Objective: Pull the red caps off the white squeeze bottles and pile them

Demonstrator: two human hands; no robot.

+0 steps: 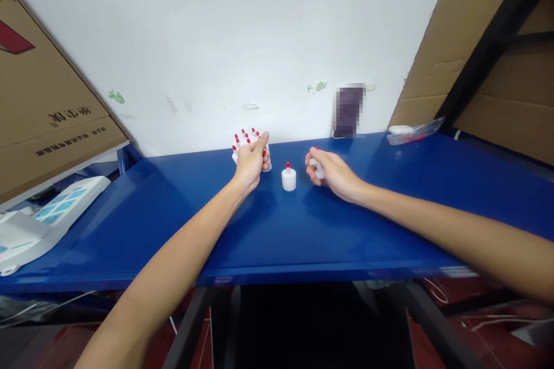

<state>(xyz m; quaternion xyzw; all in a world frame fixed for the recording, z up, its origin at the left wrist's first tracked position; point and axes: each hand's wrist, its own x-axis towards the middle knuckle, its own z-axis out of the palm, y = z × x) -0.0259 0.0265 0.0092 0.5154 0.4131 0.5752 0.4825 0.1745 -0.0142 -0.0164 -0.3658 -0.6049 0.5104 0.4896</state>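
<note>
On the blue table (277, 230) several small white bottles with red caps (244, 139) stand in a cluster near the wall. My left hand (251, 164) is closed around one bottle at the right edge of that cluster. A single white bottle with a red cap (288, 177) stands upright between my hands, touched by neither. My right hand (329, 172) is closed on another small white bottle (319, 170), just right of the single one.
A white device with blue panels (47, 216) lies on the table's left end. Cardboard boxes (38, 109) lean at the left and right. A clear plastic bag with a white object (413, 131) rests at the back right. A white wall runs behind.
</note>
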